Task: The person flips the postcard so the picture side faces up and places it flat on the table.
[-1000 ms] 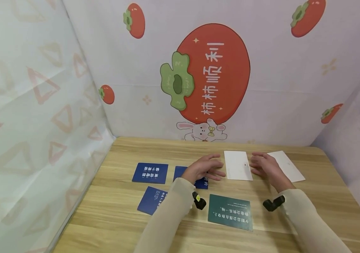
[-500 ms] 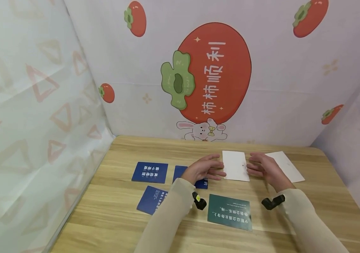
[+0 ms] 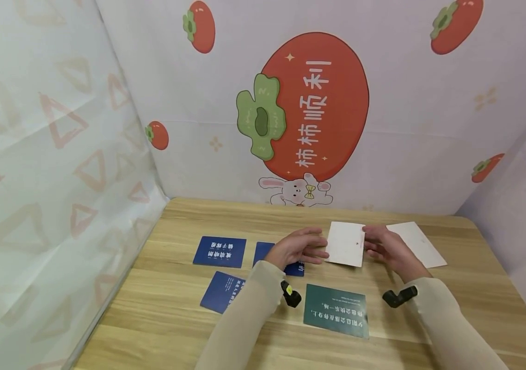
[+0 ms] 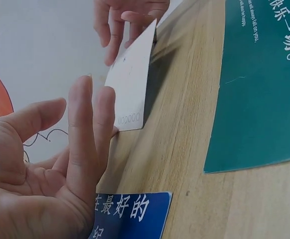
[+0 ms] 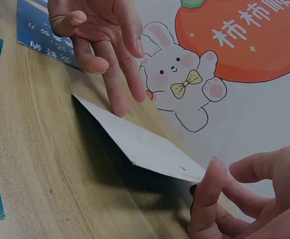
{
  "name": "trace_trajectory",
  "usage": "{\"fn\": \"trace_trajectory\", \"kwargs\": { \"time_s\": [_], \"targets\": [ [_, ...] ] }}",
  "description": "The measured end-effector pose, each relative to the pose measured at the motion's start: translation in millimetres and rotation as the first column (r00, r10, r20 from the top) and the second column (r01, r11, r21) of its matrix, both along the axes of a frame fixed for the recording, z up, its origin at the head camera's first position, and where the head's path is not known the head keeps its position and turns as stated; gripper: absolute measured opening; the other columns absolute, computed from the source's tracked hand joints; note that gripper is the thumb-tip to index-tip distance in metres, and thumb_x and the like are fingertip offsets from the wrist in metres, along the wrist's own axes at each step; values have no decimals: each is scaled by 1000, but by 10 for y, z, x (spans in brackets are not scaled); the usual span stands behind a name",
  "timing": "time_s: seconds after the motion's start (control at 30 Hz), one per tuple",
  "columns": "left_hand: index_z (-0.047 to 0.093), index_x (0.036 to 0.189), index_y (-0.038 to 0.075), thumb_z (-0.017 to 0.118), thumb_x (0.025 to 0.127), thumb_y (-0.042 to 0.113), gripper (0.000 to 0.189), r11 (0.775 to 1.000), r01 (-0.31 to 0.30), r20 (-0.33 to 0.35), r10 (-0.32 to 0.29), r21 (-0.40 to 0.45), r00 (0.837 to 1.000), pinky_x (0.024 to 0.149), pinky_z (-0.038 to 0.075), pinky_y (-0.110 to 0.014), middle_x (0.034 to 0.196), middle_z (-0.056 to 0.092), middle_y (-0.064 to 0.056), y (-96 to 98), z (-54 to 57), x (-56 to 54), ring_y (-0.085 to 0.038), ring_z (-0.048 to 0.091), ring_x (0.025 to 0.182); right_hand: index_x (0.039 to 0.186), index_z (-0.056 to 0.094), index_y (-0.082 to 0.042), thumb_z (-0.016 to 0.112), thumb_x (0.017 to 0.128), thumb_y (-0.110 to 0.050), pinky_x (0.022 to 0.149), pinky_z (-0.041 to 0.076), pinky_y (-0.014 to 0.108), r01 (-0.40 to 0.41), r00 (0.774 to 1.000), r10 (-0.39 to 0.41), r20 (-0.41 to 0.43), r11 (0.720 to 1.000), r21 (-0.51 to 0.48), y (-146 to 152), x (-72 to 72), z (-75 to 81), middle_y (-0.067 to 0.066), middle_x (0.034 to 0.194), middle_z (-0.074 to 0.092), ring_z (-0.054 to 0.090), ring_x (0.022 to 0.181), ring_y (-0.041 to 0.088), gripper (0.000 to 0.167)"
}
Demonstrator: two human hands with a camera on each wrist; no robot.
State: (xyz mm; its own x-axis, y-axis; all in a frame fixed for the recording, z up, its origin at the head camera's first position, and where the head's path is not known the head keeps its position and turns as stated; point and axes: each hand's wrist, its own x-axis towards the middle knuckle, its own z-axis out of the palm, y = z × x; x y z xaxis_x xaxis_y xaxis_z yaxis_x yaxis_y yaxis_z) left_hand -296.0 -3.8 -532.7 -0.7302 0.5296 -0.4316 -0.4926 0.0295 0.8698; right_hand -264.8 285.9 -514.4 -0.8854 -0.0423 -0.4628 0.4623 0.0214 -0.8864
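A white card (image 3: 346, 244) is tilted, its right side raised off the wooden table (image 3: 170, 318), with a shadow beneath it in the right wrist view. My right hand (image 3: 389, 249) holds the raised edge with its fingertips; the exact grip is partly hidden. At the card's opposite edge, my left hand (image 3: 294, 247) has its fingers extended and its fingertips touching or very near the card. In the left wrist view, the left hand (image 4: 60, 159) looks loosely spread. Below my left palm lies a blue card (image 3: 263, 252), partly covered.
Two more blue cards (image 3: 219, 252) lie at the left, one partly behind my left sleeve (image 3: 249, 308). A green card (image 3: 336, 311) with white text lies between my forearms. Another white card (image 3: 422, 246) sits beyond my right hand. A printed cloth (image 3: 383, 169) hangs behind the table.
The white card has shifted slightly left, then its right side has risen off the table. My right hand has moved in against its edge; my left hand has barely moved.
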Motion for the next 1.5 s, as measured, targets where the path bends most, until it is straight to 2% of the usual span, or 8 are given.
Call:
{"fn": "trace_trajectory", "kwargs": {
  "time_s": [0.07,0.2,0.57,0.8,1.0,1.17,1.4,1.5],
  "targets": [
    [47,164,14,68,109,20,59,1000,-2,0,2,-7,1000,83,71,-40,135,77,-10,8,3,4,-34,80,113,161,47,-7,55,115,-28,72,60,19,-12,1000,12,1,1000,13,-2,3,-10,-10,106,65,64,89,5,52],
    [48,163,14,67,110,19,57,999,-3,-12,2,-37,1000,81,71,-40,131,79,-8,17,-5,22,-29,83,103,164,45,-6,52,116,-27,69,58,19,-9,1000,9,3,1000,29,7,12,-31,-9,102,65,62,87,7,53],
    [68,143,14,74,105,18,39,992,-55,-92,45,-110,995,72,70,-30,109,81,-7,42,-41,51,-12,77,83,163,45,-3,51,116,-27,81,63,21,-57,997,58,-43,998,35,27,33,-65,-11,114,68,68,99,3,53],
    [73,135,13,69,106,8,30,988,-79,-155,58,-134,986,67,66,-23,114,76,-4,57,-78,47,-13,73,83,163,44,0,50,117,-30,86,64,24,-104,993,106,-52,994,47,8,30,-83,-8,118,70,70,102,6,55],
    [73,136,12,68,102,-3,38,991,-73,-174,52,-116,983,66,65,-23,121,74,-4,52,-104,35,-13,73,84,157,53,-3,51,117,-28,81,64,23,-114,991,114,-69,993,15,2,23,-120,-11,113,72,70,99,5,47],
    [73,136,10,67,103,-4,37,993,-80,-168,65,-82,984,62,63,-22,108,73,-6,30,-108,24,-14,71,80,152,59,-6,56,116,-23,74,62,21,-113,990,112,-89,994,-5,-21,10,-159,-13,110,74,71,95,5,40],
    [73,136,12,58,112,4,30,996,-58,-170,45,-71,984,64,63,-21,113,73,-4,-11,-127,24,-11,70,80,141,68,-15,62,113,-21,69,62,19,-117,988,111,-108,992,-47,-54,16,-177,-11,106,76,69,89,6,30],
    [74,136,14,58,112,8,29,996,-54,-174,40,-74,984,65,63,-21,104,73,-2,-32,-136,22,-10,70,81,140,69,-16,63,113,-21,69,62,19,-118,988,111,-111,992,-54,-68,24,-179,-10,104,77,69,87,6,29]
  ]
}}
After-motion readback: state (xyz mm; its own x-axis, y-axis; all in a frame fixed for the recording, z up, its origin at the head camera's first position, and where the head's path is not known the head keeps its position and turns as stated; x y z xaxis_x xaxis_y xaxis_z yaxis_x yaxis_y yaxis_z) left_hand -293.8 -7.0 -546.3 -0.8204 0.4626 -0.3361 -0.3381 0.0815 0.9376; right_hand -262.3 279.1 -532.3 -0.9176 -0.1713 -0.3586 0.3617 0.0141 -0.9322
